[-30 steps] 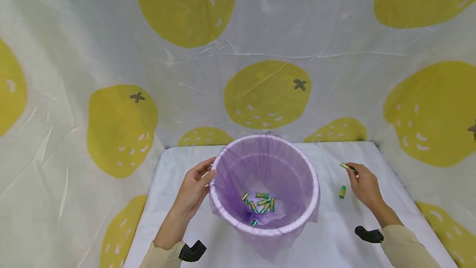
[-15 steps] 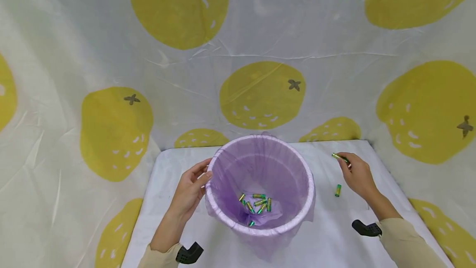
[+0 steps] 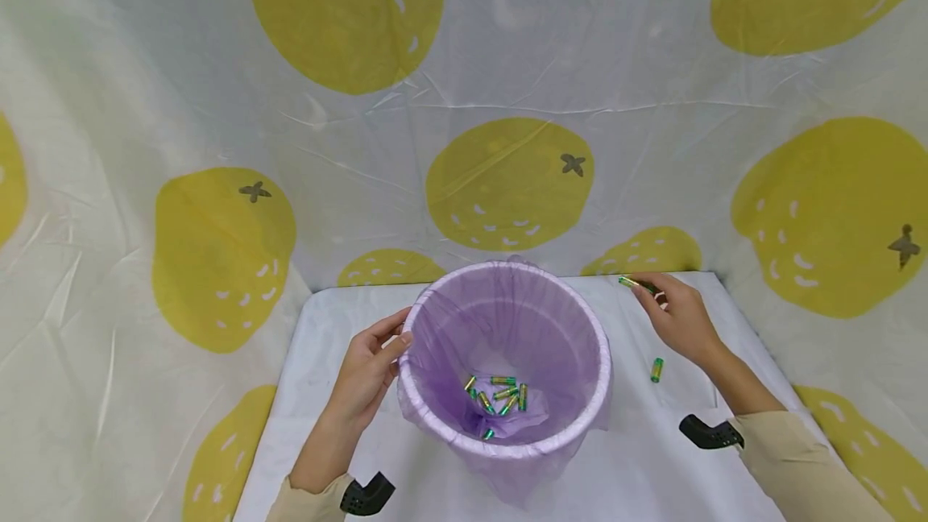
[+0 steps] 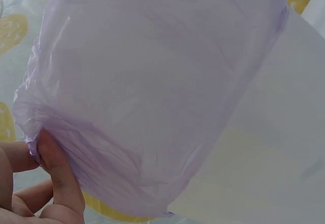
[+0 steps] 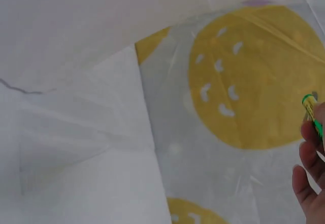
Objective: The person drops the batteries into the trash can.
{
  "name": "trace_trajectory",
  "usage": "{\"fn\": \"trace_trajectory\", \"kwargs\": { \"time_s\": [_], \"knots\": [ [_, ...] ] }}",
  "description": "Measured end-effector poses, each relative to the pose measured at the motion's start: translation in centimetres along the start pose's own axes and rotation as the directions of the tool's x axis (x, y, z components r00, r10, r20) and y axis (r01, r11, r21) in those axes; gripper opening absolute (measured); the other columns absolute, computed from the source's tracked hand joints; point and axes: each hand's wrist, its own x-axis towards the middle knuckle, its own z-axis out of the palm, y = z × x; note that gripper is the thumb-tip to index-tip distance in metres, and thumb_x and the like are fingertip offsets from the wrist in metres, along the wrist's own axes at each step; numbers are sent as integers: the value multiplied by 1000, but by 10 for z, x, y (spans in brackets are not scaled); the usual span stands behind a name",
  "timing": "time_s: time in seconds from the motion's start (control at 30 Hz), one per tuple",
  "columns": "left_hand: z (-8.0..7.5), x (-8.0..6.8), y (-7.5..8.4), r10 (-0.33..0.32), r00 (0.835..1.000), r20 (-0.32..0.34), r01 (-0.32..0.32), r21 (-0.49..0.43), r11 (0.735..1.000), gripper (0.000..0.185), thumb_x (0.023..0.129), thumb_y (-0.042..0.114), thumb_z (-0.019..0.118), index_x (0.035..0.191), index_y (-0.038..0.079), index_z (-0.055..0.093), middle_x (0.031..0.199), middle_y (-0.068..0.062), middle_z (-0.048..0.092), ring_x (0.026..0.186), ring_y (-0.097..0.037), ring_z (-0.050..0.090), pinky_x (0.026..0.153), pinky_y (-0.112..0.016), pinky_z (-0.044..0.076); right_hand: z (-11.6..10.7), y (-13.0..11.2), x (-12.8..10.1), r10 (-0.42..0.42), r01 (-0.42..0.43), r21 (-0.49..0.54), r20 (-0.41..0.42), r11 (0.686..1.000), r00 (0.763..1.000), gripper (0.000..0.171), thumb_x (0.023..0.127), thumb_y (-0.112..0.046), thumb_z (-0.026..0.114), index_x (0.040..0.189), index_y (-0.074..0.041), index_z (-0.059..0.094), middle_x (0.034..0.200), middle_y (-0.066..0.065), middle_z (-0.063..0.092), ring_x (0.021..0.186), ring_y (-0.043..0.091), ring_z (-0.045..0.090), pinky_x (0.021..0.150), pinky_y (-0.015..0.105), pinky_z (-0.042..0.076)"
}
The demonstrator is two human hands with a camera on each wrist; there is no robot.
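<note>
Two hands on my feed, and each has something. Right hand [image 3: 677, 316] first: thumb and fingertips [image 3: 648, 294] pinch one green-and-gold battery [image 3: 629, 283], its tip poking out toward the bin, the rest of the fingers curled loosely behind it. The hand hangs above the table, just off the bin's far-right rim. The right wrist view catches only the edge of those fingers and the green end of that battery [image 5: 311, 107] against a yellow fruit print.

Left hand [image 3: 366, 369] now: thumb [image 3: 397, 345] lies against the bin's near-left rim, the other fingers gently bent along the outer wall. In the left wrist view the thumb [image 4: 58, 170] presses right on the crinkled purple liner; I cannot tell how firmly the other fingers grip.

Outward from there: one round bin [image 3: 507, 441], lined with one purple bag [image 3: 573, 329] folded over the rim, stands mid-table. Down in the bottom lies a small heap of batteries [image 3: 500, 397]; I count about seven, though they overlap and one sits apart nearer the front. One more battery [image 3: 656, 370] lies loose on the white table [image 3: 652, 474], right of the bin, just below the right hand.

Two beige sleeves, two black wrist mounts, one at each cuff. Behind it all, one white backdrop [image 3: 507, 184] with big yellow fruits.
</note>
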Motion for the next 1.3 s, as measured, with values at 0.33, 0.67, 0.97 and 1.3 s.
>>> {"fn": "trace_trajectory", "kwargs": {
  "time_s": [0.33, 0.67, 0.97, 1.3],
  "knots": [
    [-1, 1, 0, -2, 1000, -4, 2, 0, 1000, 48, 101, 0, 64, 145, -12, 49, 112, -12, 54, 89, -13, 62, 69, -21, 54, -8, -38, 31, -83, 78, 85, 59, 993, 995, 23, 94, 5, 70, 116, -2, 74, 102, 8, 73, 81, 7, 60, 69, 13, 48],
    [0, 1, 0, 8, 1000, 1, -8, 1, 1000, 48, 101, 0, 63, 145, -13, 49, 112, -11, 54, 90, -13, 63, 71, -22, 55, -11, -71, 58, -207, 187, 134, 162, 973, 965, 30, 92, 5, 73, 119, -7, 75, 108, 2, 74, 85, 9, 60, 72, 17, 50],
    [-1, 0, -1, 9, 1000, 0, -9, -25, 1000, 48, 100, -2, 63, 145, -12, 49, 112, -12, 53, 91, -15, 63, 70, -23, 56, 1, -95, 83, -406, 375, 166, 233, 912, 884, 28, 89, 5, 74, 114, -8, 75, 103, -5, 72, 86, 9, 64, 70, 24, 54],
    [0, 1, -2, 12, 1000, -1, -12, -35, 999, 48, 101, -2, 62, 146, -13, 48, 113, -12, 55, 92, -17, 63, 71, -23, 56, 12, -111, 99, -451, 405, 200, 320, 892, 833, 24, 94, 0, 72, 116, -9, 74, 108, -4, 73, 89, 8, 66, 71, 38, 58]
  ]
}}
